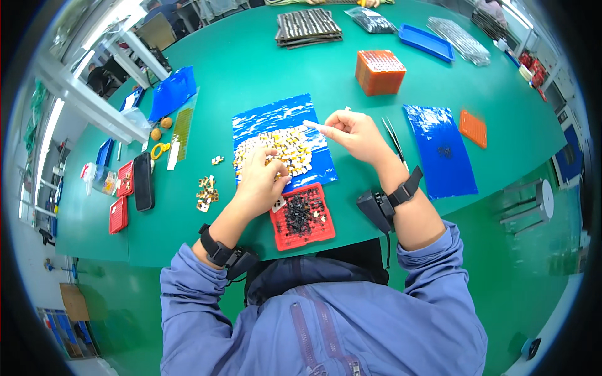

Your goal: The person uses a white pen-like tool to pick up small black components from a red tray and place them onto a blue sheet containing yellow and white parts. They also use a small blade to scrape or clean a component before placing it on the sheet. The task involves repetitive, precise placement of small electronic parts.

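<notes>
Two bare hands are at work over a blue sheet (323, 164), where many small white and yellow pieces (288, 150) lie in a loose pile. The left hand (256, 182) is half curled at the lower left part of this pile; whether it grips a piece, I cannot tell. The right hand (360, 135) brings its thumb and forefinger nearly together at the pile's upper right (something pale shows at the tips, too small to identify). Just below the sheet is a red tray (305, 242) with black parts (300, 216).
</notes>
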{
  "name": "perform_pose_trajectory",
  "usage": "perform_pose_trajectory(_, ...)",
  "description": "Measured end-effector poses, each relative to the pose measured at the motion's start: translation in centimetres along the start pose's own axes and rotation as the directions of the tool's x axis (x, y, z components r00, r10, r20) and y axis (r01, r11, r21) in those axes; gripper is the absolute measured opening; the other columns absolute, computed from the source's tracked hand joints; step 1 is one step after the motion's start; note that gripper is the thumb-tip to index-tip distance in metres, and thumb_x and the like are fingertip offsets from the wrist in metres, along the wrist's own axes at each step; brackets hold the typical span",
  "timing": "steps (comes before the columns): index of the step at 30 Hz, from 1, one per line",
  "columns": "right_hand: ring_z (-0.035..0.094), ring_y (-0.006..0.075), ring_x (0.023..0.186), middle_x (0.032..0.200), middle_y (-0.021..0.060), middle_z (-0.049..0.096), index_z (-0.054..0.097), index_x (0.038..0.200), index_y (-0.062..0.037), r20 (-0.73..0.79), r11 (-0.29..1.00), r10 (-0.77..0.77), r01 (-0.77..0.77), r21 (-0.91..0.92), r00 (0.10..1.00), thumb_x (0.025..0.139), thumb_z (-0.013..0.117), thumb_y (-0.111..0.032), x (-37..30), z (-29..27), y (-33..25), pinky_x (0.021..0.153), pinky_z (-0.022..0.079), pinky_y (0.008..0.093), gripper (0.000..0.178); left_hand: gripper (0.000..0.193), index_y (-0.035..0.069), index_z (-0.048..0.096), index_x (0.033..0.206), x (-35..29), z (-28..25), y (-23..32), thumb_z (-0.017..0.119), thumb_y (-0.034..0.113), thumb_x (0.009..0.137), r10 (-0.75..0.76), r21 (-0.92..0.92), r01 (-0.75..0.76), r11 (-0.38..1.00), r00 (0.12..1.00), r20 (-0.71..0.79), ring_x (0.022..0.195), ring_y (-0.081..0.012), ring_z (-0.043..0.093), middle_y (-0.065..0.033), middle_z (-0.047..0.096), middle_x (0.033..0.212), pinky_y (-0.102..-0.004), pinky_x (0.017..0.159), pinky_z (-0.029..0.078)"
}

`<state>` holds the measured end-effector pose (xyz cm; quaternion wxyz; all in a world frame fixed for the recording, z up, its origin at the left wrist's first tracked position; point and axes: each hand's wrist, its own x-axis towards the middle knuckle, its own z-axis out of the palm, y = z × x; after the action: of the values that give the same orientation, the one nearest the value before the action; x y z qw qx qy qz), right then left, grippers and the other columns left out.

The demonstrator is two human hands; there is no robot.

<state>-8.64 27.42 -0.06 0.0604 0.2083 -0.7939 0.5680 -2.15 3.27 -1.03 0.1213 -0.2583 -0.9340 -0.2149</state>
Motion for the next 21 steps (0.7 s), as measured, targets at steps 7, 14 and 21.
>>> perform_pose_trajectory(7,0.043,0.0036,0.054,0.057,-0.0033,0.052,0.065,0.080,-0.0019,-0.001,1.000,0.031,-0.031,0.003,1.000,0.081,0.069,-0.019,-0.4,-0.3,0.5,0.048,0.035,0.0226,0.018,0.020,0.008,0.059,0.089,-0.5,-2.4,-1.8,0.071,0.010,0.073,-0.012,-0.071,0.005,0.998,0.995,-0.103,0.106,-0.0335,0.049,-0.0163,0.053,0.109,-0.0418,0.091,0.039)
perform_pose_trajectory(14,0.043,0.0026,0.054,0.058,-0.0035,0.053,0.064,0.080,-0.0012,0.036,0.999,0.032,-0.031,-0.012,0.999,0.082,0.069,-0.018,-0.3,-0.2,0.1,0.048,0.034,0.0210,0.018,0.021,0.009,0.064,0.085,-4.5,-7.2,-10.5,0.072,0.027,0.075,-0.546,0.205,0.544,0.814,0.836,-0.049,0.107,-0.0299,0.046,-0.0119,0.053,0.107,-0.0400,0.090,0.040)
perform_pose_trajectory(21,0.042,0.0015,0.054,0.058,-0.0050,0.052,0.063,0.080,-0.0007,0.058,0.999,0.015,-0.017,0.045,0.998,0.083,0.068,-0.017,-0.3,0.0,-0.3,0.047,0.032,0.0204,0.017,0.016,0.008,0.062,0.081,-4.6,-7.9,-10.1,0.070,0.020,0.075,-0.502,0.158,0.491,0.856,0.864,0.032,0.104,-0.0287,0.049,-0.0122,0.055,0.103,-0.0399,0.090,0.040)
